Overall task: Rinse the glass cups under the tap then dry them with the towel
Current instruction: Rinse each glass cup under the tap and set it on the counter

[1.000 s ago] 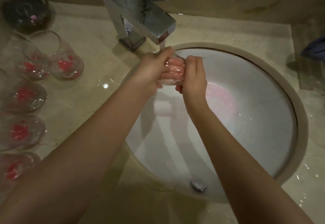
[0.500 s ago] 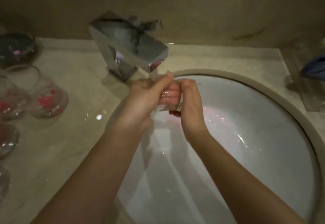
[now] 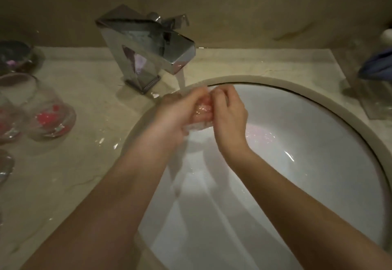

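A clear glass cup (image 3: 201, 111) is held between both hands over the white sink (image 3: 307, 142), just below the chrome tap (image 3: 148, 51). Water runs from the spout onto the cup's left side. My left hand (image 3: 178, 112) grips the cup from the left with its thumb on top. My right hand (image 3: 230, 117) curls round it from the right, with fingers bent over the rim. Most of the cup is hidden by the fingers. Several more glass cups (image 3: 48, 119) with pink marks stand on the counter at the left.
The marble counter (image 3: 89, 104) is wet around the sink. A dark round dish (image 3: 14, 57) sits at the far left back. A blue cloth (image 3: 379, 64) lies in a clear container at the right edge. The wall rises right behind the tap.
The view has tilted up, so tap and hands sit lower in frame. The hands keep hold of the cup under the stream; the right fingers have shifted over its rim.
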Demonstrator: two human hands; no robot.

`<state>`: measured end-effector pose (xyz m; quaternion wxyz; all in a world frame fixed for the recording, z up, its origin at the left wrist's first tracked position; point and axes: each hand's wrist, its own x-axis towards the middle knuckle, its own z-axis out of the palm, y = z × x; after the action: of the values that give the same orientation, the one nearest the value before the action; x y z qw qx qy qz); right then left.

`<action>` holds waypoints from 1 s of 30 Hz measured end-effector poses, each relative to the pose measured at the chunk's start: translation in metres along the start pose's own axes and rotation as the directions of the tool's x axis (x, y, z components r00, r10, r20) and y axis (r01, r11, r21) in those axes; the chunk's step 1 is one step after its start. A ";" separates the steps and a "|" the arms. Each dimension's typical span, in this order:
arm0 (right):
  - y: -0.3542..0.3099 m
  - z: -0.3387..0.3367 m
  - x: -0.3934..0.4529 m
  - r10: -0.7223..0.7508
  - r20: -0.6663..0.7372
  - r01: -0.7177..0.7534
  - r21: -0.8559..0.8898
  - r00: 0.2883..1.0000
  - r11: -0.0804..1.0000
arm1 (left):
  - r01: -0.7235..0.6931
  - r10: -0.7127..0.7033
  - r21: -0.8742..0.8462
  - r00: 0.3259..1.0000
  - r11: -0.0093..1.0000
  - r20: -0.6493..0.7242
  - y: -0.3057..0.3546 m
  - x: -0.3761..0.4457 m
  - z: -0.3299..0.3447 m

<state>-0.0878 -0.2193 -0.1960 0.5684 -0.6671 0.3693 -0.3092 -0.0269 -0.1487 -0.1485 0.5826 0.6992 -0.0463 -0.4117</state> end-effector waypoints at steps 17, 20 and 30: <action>-0.011 0.006 0.005 -0.265 0.055 0.271 -0.150 0.963 0.951 | -0.238 0.225 -0.248 0.971 0.939 -0.081 -0.002 -0.009 -0.010; -0.002 -0.002 0.006 -0.478 0.119 0.493 -0.197 0.870 0.848 | -0.091 0.095 -0.222 0.995 0.971 0.008 0.003 -0.011 -0.016; -0.016 0.012 -0.006 0.066 0.126 -0.046 -0.155 0.990 0.987 | -0.383 0.288 -0.174 0.867 0.907 -0.406 -0.028 -0.009 0.003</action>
<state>-0.0786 -0.2066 -0.1825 0.5473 -0.7166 0.3725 -0.2196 -0.0462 -0.1370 -0.1676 0.7269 0.6664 -0.0052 -0.1660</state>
